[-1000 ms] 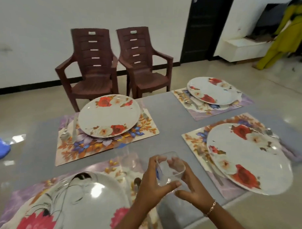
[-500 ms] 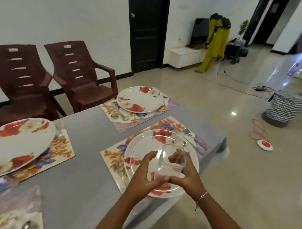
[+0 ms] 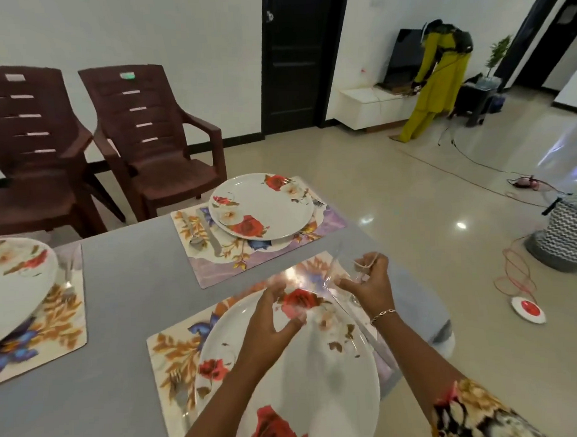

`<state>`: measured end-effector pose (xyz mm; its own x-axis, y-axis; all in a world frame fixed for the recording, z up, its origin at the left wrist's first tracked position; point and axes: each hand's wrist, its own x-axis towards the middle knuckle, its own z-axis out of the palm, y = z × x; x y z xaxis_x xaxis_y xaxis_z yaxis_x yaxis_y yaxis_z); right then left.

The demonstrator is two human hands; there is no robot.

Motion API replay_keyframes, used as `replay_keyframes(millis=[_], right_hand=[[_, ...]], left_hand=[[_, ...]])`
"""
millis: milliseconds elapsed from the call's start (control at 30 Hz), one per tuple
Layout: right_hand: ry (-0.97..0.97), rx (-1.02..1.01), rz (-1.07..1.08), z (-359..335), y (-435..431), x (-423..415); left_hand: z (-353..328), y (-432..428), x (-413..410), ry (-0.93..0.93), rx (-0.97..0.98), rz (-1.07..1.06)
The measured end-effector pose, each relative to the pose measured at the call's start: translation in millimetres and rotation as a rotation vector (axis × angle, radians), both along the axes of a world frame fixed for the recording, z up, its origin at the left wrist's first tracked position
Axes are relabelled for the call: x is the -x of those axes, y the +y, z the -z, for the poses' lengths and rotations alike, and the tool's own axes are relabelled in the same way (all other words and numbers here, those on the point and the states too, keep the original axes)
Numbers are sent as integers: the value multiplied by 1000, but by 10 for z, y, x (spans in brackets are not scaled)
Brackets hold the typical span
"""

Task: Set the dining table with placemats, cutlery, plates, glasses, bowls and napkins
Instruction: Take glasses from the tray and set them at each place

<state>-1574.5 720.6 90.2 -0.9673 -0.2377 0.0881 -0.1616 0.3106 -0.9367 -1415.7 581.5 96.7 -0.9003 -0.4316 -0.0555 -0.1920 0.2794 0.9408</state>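
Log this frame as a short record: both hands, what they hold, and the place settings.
right hand: grips a clear glass above the far edge of the near plate
left hand: curled round what seems a second glass, blurred
near plate: on a floral placemat
far plate: on the far placemat, spoon and knife to its left
table: grey
behind: two brown chairs
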Motion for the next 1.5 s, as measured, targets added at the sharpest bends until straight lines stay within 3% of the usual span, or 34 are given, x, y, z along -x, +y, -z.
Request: replay_keyframes(millis=[433, 800, 867, 1100, 1300, 1500], right_hand=[[-51, -115, 94, 457, -568, 719], [-190, -234, 140, 380, -457, 385], [-127, -302, 111, 303, -397, 129], [243, -241, -293, 246, -432, -1078], [270, -218, -739, 211, -706, -2239], [293, -153, -1168, 179, -1077, -3512]], left_hand=[[53, -110, 390, -94, -24, -89], [107, 52, 88, -121, 84, -209], [97, 100, -62, -119, 120, -262], [10, 284, -1119, -89, 133, -489], [72, 410, -2410, -123, 139, -843], [42, 464, -3702, -60, 21, -1296]])
